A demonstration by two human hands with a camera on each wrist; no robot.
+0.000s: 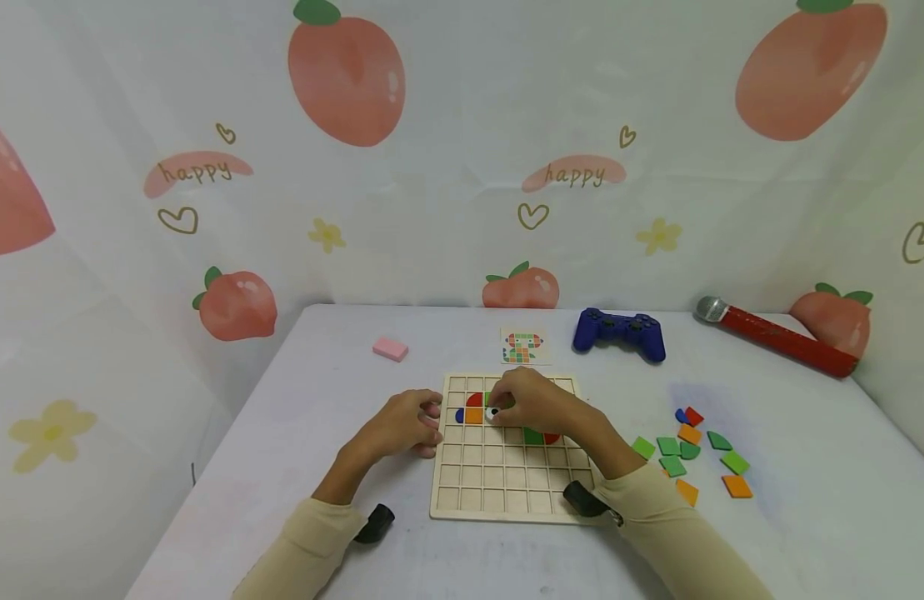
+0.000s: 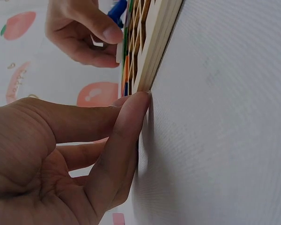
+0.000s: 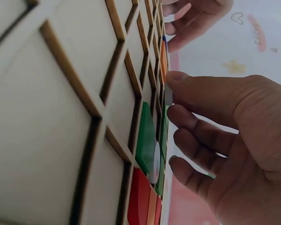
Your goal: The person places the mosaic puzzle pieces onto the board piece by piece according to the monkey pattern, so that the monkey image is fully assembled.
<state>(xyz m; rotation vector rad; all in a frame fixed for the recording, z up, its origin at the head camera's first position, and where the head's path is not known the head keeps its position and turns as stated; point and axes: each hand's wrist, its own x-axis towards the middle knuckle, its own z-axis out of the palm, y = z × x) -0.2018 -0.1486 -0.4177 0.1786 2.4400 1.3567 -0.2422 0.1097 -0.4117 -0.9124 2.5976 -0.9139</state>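
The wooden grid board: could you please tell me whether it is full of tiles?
Not full: the board holds some coloured tiles, but its visible cells nearest the person are bare.

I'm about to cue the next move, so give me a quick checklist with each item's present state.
1. Left hand at left edge of wooden grid board: ok, touching.
2. Right hand pinching white eye tile: ok.
3. White eye tile seated flat: cannot tell, partly covered.
4. Pattern card unobstructed: ok, just beyond the wooden grid board.
5. Loose tiles off the wooden grid board: ok, scattered to its right.
6. Blue game controller off the wooden grid board: ok.
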